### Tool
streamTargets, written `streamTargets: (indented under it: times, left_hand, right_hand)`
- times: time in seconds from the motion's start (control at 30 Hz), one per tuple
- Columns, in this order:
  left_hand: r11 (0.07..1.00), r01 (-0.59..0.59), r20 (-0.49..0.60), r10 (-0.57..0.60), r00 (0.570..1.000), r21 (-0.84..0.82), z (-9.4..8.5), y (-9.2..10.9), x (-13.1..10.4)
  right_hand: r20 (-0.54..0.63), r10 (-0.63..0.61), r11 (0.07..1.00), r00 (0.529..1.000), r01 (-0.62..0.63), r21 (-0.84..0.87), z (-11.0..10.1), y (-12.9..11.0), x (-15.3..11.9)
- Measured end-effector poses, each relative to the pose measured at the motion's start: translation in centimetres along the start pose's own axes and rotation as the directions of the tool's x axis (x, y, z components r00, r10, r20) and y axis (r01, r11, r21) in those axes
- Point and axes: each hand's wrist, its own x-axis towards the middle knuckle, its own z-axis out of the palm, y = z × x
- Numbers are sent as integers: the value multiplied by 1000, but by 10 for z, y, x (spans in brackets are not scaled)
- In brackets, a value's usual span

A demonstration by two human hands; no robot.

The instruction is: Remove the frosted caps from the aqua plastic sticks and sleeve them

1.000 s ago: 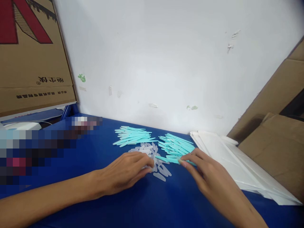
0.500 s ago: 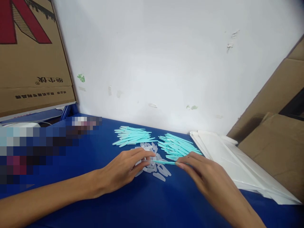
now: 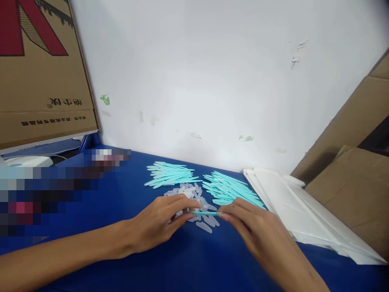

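Observation:
Between my two hands a thin teal stick (image 3: 206,213) is held level. My left hand (image 3: 167,217) pinches its left end, where the fingers partly hide it. The fingertips of my right hand (image 3: 249,219) grip the right end. Under and behind the stick lies a loose heap of translucent pale caps (image 3: 205,226). Beyond the caps, a pile of teal sticks (image 3: 170,174) lies to the left, and another teal pile (image 3: 227,186) is just behind my right hand.
White flat bags (image 3: 282,198) are stacked at the right on the blue table (image 3: 188,263). Cardboard (image 3: 352,194) leans beyond them. A large printed carton (image 3: 42,81) stands at the upper left. A white wall closes off the back. The left side is partly pixelated.
My right hand has shifted slightly left, closer to my left hand, and the teal stick now sits a little lower. Less of it shows between the fingers.

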Motion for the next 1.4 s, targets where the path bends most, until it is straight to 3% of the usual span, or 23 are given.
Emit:
streamTargets:
  times: [0.2,0.37,0.5,0.6,0.7,0.8,0.93,1.17,1.4]
  left_hand:
    - [997,-66,-100,62,993,-39,3,-7,-3]
    - [992,-99,-20,100,995,77,1,-9,-3]
    - [969,-110,-5,114,994,222,-9,-23,4]
    - [931,23,-34,-11,999,363,-21,-48,9]
    - [851,200,-40,-207,978,486,-32,-71,11]
    - [803,268,-14,-308,951,533,-37,-84,11]
    - [796,295,23,-361,932,529,-36,-87,10]
    - [789,324,50,-408,912,522,-34,-89,8]
    - [802,318,59,-401,914,506,-32,-103,5]
  right_hand:
    - [-128,-133,989,983,124,-81,8,-14,4]
    - [-122,-138,986,983,124,-115,9,-19,5]
    - [-130,-7,985,991,-15,-172,10,-10,3]
    - [-195,163,946,967,-209,-246,15,13,-2]
    - [-115,221,931,969,-245,-272,24,40,-10]
    - [-8,297,913,955,-287,-289,33,55,-19]
    - [129,403,890,906,-354,-288,37,53,-23]
    - [258,489,858,833,-406,-316,26,41,-16]
    - [275,489,860,828,-405,-311,27,42,-18]
